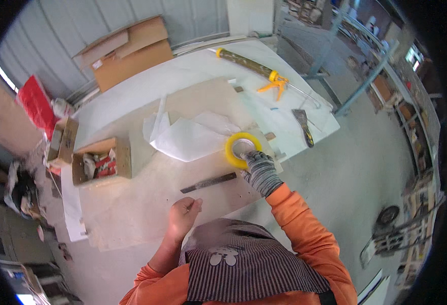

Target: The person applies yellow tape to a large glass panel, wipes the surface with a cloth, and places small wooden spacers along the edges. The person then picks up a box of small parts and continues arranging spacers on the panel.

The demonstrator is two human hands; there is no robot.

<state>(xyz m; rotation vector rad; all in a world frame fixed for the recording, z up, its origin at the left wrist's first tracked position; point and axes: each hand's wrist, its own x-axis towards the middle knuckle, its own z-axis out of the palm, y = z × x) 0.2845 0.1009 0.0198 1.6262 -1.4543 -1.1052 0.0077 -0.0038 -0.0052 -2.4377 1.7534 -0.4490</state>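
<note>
Hands apart: the gloved right hand (262, 174) grips a yellow tape roll (229, 149), ahead and right of the bare left hand (184, 214), which curls; whether empty, I cannot tell. Just ahead of the left, a dark strip (208, 183) points lengthwise toward the right.

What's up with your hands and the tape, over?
Right hand: gloved, gripping yellow tape roll. Left hand: bare, curled near dark strip. Whitish sheet beside roll.

Pale wall (198, 20) (vertically ribbed) and grey floor (345, 188)
</note>
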